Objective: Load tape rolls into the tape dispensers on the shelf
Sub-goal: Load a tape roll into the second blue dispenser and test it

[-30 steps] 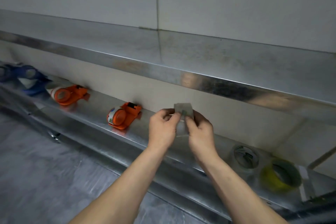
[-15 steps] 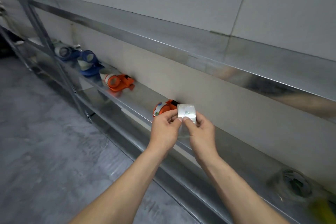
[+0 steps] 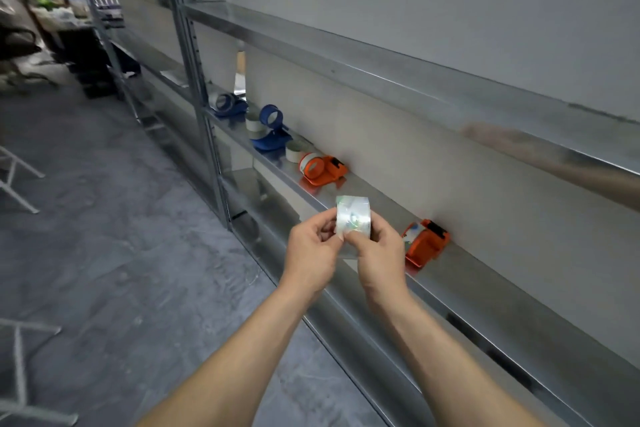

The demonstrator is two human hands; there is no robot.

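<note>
Left hand (image 3: pixel 311 253) and right hand (image 3: pixel 381 258) both pinch the clear glossy tape roll (image 3: pixel 353 218) just beside the nearest orange plastic dispenser (image 3: pixel 427 243), apparently freeing its end; seating it on a dispenser hub likely follows.

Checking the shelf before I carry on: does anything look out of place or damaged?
Nothing looks spilled or broken. One loose roll and another roll sit unloaded on the shelf, flanking the nearer blue dispenser. The left hand and right hand grip a clear tape roll.
</note>
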